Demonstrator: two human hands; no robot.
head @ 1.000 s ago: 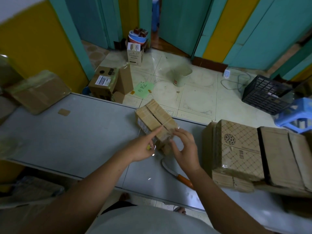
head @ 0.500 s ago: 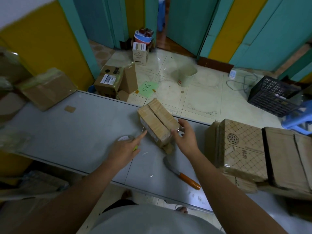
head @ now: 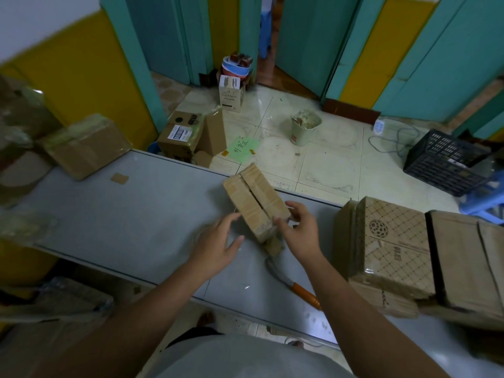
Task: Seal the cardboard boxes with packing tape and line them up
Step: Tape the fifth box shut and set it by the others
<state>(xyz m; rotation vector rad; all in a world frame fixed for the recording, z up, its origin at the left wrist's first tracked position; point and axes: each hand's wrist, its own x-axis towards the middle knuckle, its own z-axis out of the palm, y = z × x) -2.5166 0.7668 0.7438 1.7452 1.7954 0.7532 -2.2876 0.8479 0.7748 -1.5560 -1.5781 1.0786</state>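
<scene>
1 blurred tape roll (head: 200, 233) lies under left hand (head: 216, 248); right hand (head: 301, 237) grips box (head: 255, 203).

small brown box (head: 255, 203), angled on table (head: 109, 211)

1. A green paper sheet (head: 242, 148) on the floor beyond the small cardboard box (head: 255, 203): three handwritten Chinese characters. The last looks like 区; the other two are unclear.
2. A brown carton (head: 188, 120) beyond the small cardboard box and to its left: a white label (head: 178, 132) with a black barcode, digits too small to read.
3. A white carton (head: 231, 92) far beyond it: dark print, too small to read.
4. A patterned cardboard box (head: 392, 241) right of it: a round ball-like emblem and sideways Chinese characters, not legible.
5. A pale bin (head: 302, 129) beyond it and to the right: a small red mark, unreadable.
</scene>
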